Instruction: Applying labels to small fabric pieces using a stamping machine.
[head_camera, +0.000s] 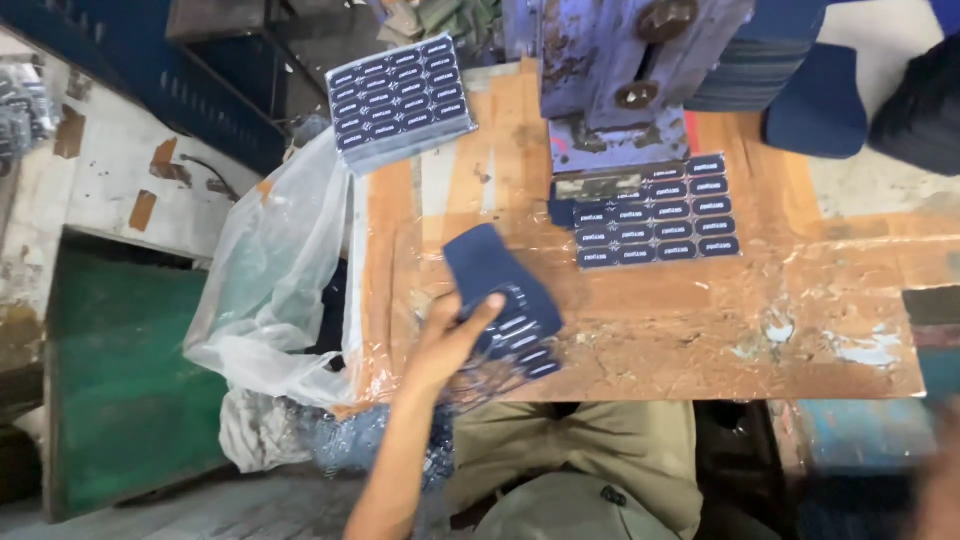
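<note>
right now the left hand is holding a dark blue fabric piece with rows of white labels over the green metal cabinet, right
Not quite. The head view shows the left hand holding the dark blue fabric piece with rows of white labels over the plastic-covered brown wooden table, not the green metal cabinet.

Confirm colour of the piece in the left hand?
Dark navy piece, with rows of small white-printed labels at its lower end; left hand holds it. Head view.

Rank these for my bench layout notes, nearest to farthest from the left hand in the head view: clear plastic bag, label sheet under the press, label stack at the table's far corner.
From the left hand:
1. Clear plastic bag, just left, off the table edge.
2. Label sheet, ahead and right, under the press.
3. Label stack, far corner, ahead.
</note>
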